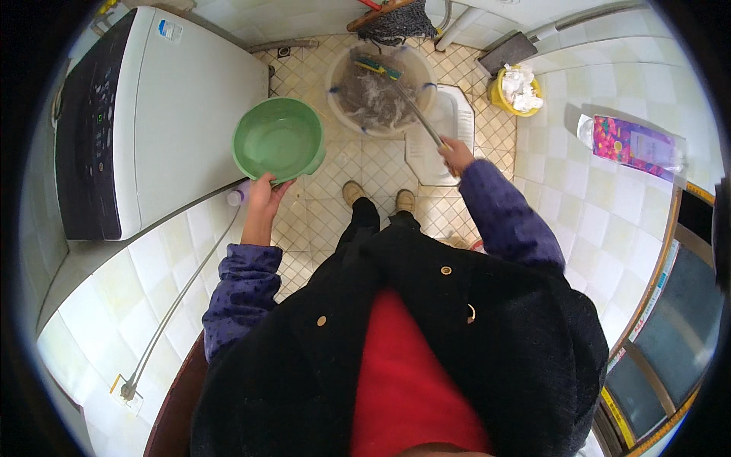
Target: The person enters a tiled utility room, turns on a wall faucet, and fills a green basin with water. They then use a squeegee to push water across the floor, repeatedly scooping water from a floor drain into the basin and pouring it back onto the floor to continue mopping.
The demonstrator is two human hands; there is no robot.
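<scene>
My left hand point(267, 193) grips the near rim of a round green plastic basin point(280, 137), thumb over the edge and fingers beneath. Whether the basin holds water I cannot tell. In my right hand point(455, 155) is the metal handle point(420, 114) of a long-handled tool. Its green and yellow head point(378, 67) lies over the far part of a large translucent tub point(332, 108). Murky grey water point(371, 97) with pale foam fills much of that tub. The tub stands on the tiled floor, beside a white squat toilet point(467, 125).
A white top-loading washing machine point(188, 120) flanks me on the left. At the far wall hangs a grey string mop point(400, 24). A yellow bin point(498, 97) with crumpled paper stands right of the toilet. A purple tissue pack point(634, 145) is on the right wall; a power cord point(188, 288) runs along the left.
</scene>
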